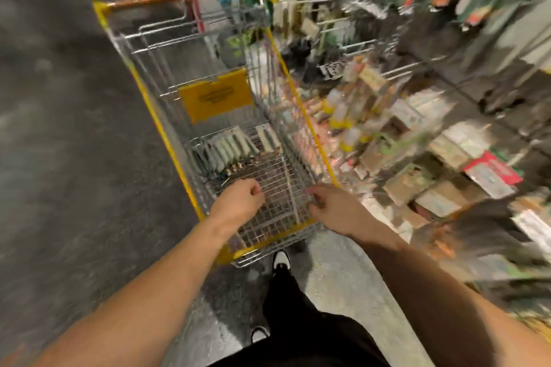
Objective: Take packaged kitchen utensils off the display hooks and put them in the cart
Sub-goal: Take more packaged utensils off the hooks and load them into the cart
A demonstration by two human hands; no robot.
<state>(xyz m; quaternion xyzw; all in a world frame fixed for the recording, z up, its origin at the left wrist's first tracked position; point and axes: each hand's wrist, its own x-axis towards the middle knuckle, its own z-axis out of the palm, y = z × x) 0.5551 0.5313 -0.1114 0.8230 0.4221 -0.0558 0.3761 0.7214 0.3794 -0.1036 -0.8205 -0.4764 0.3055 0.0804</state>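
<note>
Grey concrete floor [59,128] under my yellow-rimmed cart [155,116], blurred display hooks [343,21] to the right. My left hand [238,202] curled, holding nothing; right hand [334,208] curled, grip unclear.

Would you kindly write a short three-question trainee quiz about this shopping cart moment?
1. True or false: the cart already holds packaged utensils.
2. The display hooks are on which side of the cart? A) left B) right
3. What colour is the cart's rim?

Key:
1. True.
2. B.
3. Yellow.

The left hand and right hand are both over the cart's near end; blur hides what they hold.
</note>
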